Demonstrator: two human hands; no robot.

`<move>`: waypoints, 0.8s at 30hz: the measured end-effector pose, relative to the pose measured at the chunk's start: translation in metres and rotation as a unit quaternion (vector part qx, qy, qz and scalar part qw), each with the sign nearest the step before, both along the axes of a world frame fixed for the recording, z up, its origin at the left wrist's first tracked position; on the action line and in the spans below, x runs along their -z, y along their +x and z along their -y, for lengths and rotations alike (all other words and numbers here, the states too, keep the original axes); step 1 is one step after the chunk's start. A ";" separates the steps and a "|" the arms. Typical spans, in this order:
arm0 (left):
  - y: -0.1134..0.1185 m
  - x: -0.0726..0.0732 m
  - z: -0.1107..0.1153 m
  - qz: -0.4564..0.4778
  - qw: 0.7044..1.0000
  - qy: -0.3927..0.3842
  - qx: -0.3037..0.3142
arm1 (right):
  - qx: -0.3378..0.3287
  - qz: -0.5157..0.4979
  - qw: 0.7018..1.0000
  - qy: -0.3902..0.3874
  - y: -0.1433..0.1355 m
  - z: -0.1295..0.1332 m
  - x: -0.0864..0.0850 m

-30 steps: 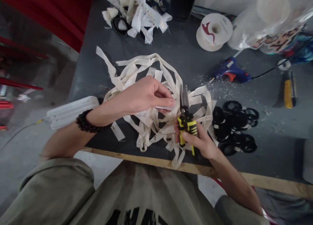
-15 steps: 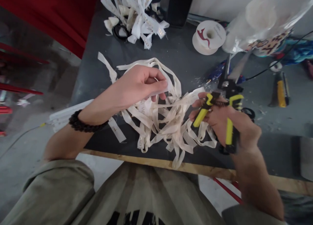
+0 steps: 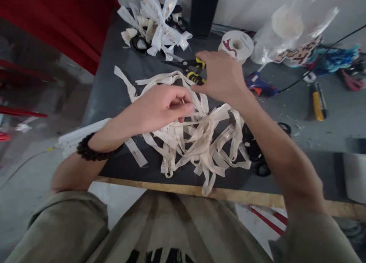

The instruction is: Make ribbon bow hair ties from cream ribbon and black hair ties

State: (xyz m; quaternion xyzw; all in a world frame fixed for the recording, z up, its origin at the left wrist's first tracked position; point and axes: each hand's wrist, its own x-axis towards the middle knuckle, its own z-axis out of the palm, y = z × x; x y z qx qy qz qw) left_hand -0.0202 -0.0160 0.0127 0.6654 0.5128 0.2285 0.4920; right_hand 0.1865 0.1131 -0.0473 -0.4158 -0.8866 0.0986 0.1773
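Note:
My left hand [image 3: 171,105], a dark bead bracelet on its wrist, is held over a loose heap of white printed ribbon [image 3: 204,141]. Its thumb and fingers are curled in a pinch on ribbon, though the gripped part is mostly hidden. Beyond the heap, my right hand [image 3: 221,76] grips spring-handled scissors [image 3: 196,77] by their black and yellow handles. The blades point left, low over the table, towards a bunch of tied white ribbon bows [image 3: 162,26]. Part of the handles is covered by the right hand.
A white ribbon spool [image 3: 237,44] stands at the back beside a clear plastic bag [image 3: 274,38]. To the right lie a blue glue gun [image 3: 261,84] with its cord, a yellow cutter knife [image 3: 318,105] and black bands [image 3: 261,167]. A wooden edge [image 3: 177,185] borders the table's front.
My right hand has swung left and away from me with the scissors, from the heap's right side to behind it. My left hand has hardly moved. The view has shifted slightly.

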 end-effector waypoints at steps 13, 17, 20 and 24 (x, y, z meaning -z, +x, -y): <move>0.016 -0.007 0.014 0.060 0.998 0.014 -0.032 | 0.000 -0.005 0.998 -0.067 -0.026 -0.029 0.027; 0.015 -0.005 0.005 0.293 0.923 0.103 -0.227 | -0.024 -0.018 0.999 -0.020 -0.010 0.020 0.003; 0.018 -0.002 0.004 0.344 0.886 0.123 -0.285 | -0.142 0.041 0.987 -0.058 0.005 0.053 -0.009; 0.026 0.003 0.009 0.344 0.890 0.100 -0.281 | -0.192 0.078 0.977 -0.044 0.022 0.076 -0.008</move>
